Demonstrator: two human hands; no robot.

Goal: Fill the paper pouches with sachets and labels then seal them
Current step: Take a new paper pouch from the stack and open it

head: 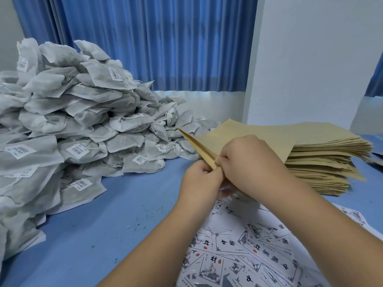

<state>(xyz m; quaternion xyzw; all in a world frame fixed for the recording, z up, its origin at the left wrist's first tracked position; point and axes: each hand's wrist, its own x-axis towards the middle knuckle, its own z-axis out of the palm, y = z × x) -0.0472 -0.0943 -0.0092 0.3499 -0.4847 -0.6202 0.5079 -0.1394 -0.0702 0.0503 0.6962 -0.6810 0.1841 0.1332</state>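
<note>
Sachet pile [62,121] cut off at 9 o'clock edge; labels [248,255] at 5 o'clock. Pouch [196,144] near end hidden under left hand [199,183], right hand [248,160]. Barcode stickers [77,151] unreadable.

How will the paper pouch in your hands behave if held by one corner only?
Likely light and fairly stiff: the paper pouch juts out straight from the grip of the left hand and right hand without drooping. Probably creases easily, being thin like the uneven sheets in the stack.

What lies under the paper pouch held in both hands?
Printed labels lie scattered on the blue table below the pouch. The left hand and right hand hide the spot directly beneath.
</note>
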